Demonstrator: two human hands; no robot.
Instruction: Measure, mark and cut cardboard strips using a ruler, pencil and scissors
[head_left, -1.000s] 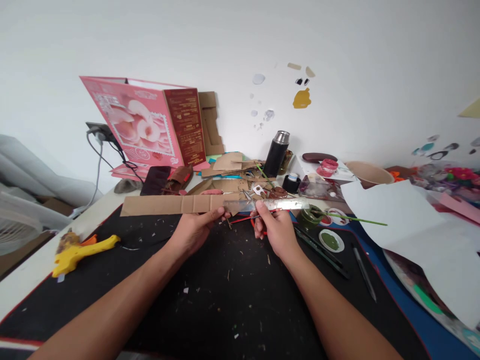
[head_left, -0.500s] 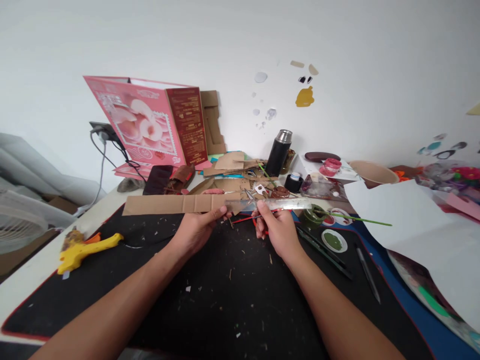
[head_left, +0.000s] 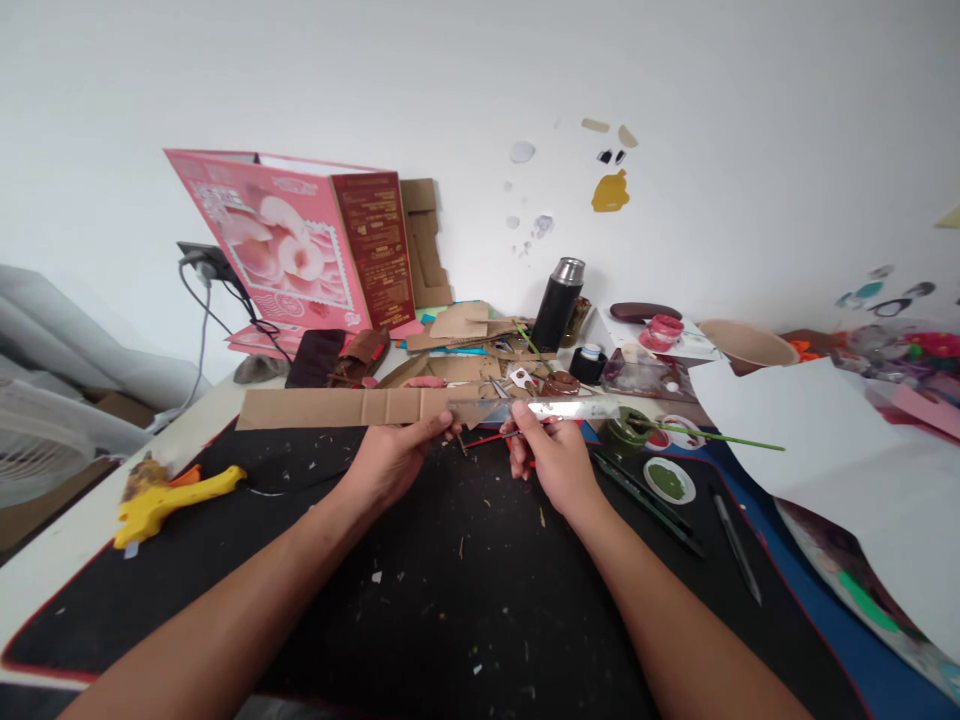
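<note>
My left hand (head_left: 405, 455) pinches a long cardboard strip (head_left: 300, 409) near its right end, thumb in front and fingers mostly behind. Two vertical creases cross the strip. A clear ruler (head_left: 574, 408) overlaps that end and runs off to the right; my left thumb tip touches its end too. My right hand (head_left: 553, 450) is closed on the ruler, thumb pressed on its face. Red handles, seemingly of scissors, show partly behind my right fingers; whether those fingers hold them is hard to tell. Both hands are raised over the black mat (head_left: 450, 620).
A yellow glue gun (head_left: 172, 500) lies on the left. Behind my hands are cardboard scraps (head_left: 457, 322), a black flask (head_left: 556, 305) and a pink box (head_left: 285, 240). To the right are a green paint jar (head_left: 626, 432), a paint lid (head_left: 669, 481) and a pen (head_left: 736, 548).
The cardboard strip has shifted slightly to the left, and the ruler has tilted a little, catching more light. Both hands keep almost the same place and grip.
</note>
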